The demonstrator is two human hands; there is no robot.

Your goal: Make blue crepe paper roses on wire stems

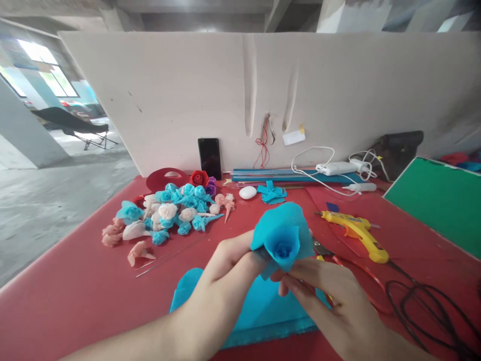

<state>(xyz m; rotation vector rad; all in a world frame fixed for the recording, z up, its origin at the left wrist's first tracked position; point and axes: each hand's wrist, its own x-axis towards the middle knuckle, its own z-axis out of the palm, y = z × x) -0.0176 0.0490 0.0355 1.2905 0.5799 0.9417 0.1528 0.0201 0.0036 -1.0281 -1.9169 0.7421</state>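
A blue crepe paper flower (283, 235) with a rolled centre and wide outer petals is held up over the table, facing me. My left hand (235, 268) grips it from the left, thumb and fingers closed at its base. From the right, my right hand (323, 286) pinches the lower edge of the flower; some of its fingertips are tucked beneath the petals. Under both hands lies a stack of blue crepe paper (270, 318), partly covered by them. Red-handled pliers or scissors (353, 265) lie just beyond my right hand, partly hidden.
Finished paper flowers (167, 210) in blue, white and pink are heaped at the left. A yellow glue gun (356, 230) with a black cord lies at the right, near a green board (436, 205). A phone (209, 158) leans on the back panel; blue paper strips (271, 192) lie nearby.
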